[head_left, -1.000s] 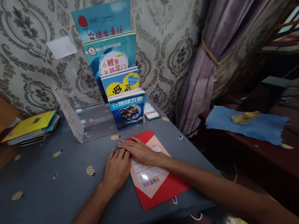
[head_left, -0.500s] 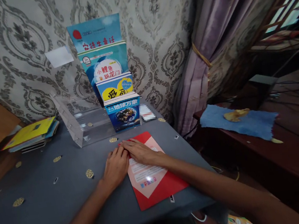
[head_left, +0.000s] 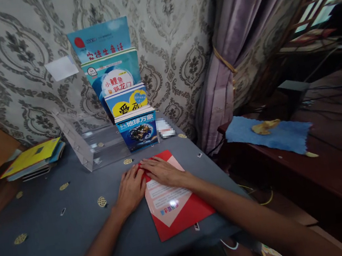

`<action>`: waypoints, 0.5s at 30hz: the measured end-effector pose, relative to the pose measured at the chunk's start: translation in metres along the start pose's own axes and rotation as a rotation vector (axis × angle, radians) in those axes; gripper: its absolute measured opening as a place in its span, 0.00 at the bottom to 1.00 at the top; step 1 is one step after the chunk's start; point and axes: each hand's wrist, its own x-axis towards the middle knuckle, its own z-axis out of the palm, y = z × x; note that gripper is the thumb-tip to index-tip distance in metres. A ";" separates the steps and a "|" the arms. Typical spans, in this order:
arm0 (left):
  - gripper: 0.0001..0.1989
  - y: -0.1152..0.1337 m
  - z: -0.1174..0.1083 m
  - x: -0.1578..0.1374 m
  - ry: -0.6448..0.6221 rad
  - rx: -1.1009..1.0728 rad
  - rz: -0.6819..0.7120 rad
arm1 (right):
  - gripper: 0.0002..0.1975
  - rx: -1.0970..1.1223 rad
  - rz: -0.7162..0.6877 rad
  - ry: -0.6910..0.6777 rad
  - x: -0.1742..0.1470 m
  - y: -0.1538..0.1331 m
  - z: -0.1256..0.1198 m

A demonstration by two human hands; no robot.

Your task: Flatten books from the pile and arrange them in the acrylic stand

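Flat on the table (head_left: 62,236), the red booklet (head_left: 175,203) runs lengthwise away from the person, both hands' fingers (head_left: 146,165) extended on its far-left corner.

**Both hands on a red booklet**

The left hand (head_left: 131,190) and right hand (head_left: 161,171) are lying flat, fingers spread, pressing on the far end of a red booklet (head_left: 173,204) that is resting on the grey tablecloth (head_left: 51,229). Just beyond, a clear rack (head_left: 96,142) is holding four upright books (head_left: 120,92).

4 books (head_left: 121,92) stand stepped in a clear rack (head_left: 97,144); a book stack (head_left: 33,158) lies left, a blue cloth (head_left: 270,137) right.
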 end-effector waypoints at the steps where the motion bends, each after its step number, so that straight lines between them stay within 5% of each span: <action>1: 0.15 -0.001 -0.001 0.000 -0.002 -0.002 -0.002 | 0.24 0.010 -0.003 -0.013 -0.001 0.002 -0.002; 15: 0.14 -0.011 0.000 0.005 0.027 -0.057 0.000 | 0.22 0.351 -0.057 -0.165 -0.015 0.080 -0.041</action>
